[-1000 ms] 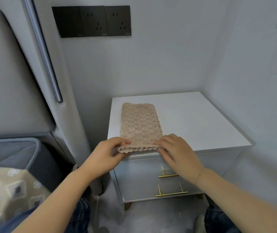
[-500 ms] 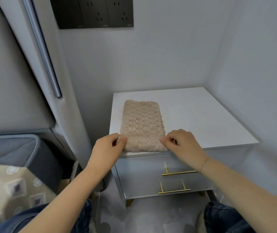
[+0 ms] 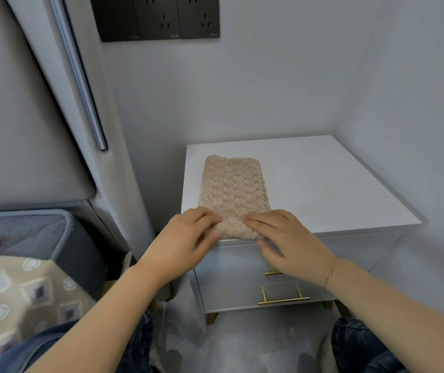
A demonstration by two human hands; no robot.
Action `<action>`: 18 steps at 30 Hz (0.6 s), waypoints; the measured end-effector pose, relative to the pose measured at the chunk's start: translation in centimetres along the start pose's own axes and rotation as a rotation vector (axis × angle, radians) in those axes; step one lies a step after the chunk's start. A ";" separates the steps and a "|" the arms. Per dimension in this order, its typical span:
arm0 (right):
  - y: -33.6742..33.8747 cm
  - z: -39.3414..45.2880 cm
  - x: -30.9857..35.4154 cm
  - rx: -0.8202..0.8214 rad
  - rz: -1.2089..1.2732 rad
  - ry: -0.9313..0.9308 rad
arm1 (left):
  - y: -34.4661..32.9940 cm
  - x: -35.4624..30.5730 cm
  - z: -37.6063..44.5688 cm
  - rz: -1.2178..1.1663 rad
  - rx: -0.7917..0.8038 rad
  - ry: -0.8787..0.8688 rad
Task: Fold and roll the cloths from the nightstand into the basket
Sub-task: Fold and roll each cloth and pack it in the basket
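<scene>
Cloth (image 3: 233, 192): soft, light, nubby knit, folded strip on nightstand (image 3: 323, 184) front-left. Left hand (image 3: 185, 239), right hand (image 3: 285, 238) curled round near-end roll. Best hold: roll's two ends.

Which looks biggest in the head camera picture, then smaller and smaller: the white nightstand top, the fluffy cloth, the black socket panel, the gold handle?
1. nightstand top
2. cloth and socket panel: they look about alike, and the panel is cut off at the top edge, so no ranking.
3. gold handle, smallest.
</scene>
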State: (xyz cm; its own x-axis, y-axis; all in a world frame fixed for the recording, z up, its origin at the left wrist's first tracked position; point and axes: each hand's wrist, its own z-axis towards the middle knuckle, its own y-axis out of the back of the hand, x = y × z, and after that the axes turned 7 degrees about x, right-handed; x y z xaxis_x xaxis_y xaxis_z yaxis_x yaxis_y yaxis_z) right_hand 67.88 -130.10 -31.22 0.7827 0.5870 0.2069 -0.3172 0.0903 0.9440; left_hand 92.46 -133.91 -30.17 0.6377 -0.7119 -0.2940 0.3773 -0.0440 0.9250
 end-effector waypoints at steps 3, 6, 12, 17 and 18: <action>-0.5 -0.1 0.3 -0.019 -0.033 -0.006 | -0.4 0.2 -0.8 0.091 0.051 -0.012; 0.0 0.1 0.4 -0.085 0.026 -0.035 | -0.1 -0.6 -0.7 0.068 -0.028 -0.019; 2.3 0.6 0.1 -0.070 0.354 -0.243 | 1.0 -1.5 -0.3 -0.346 -0.034 0.180; 3.6 1.3 -0.5 0.011 0.652 -0.447 | 1.5 -1.6 0.6 -0.475 0.044 0.347; 3.7 1.5 -0.6 0.008 0.687 -0.488 | 1.7 -1.5 0.9 -0.491 0.035 0.378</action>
State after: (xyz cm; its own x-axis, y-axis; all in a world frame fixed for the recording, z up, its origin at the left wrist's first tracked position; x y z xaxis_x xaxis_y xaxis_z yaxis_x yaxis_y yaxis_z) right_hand 67.07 -131.33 -27.45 0.5610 0.0952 0.8224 -0.8055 -0.1666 0.5687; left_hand 91.51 -133.50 -27.98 0.5914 -0.3051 -0.7465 0.6689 -0.3314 0.6654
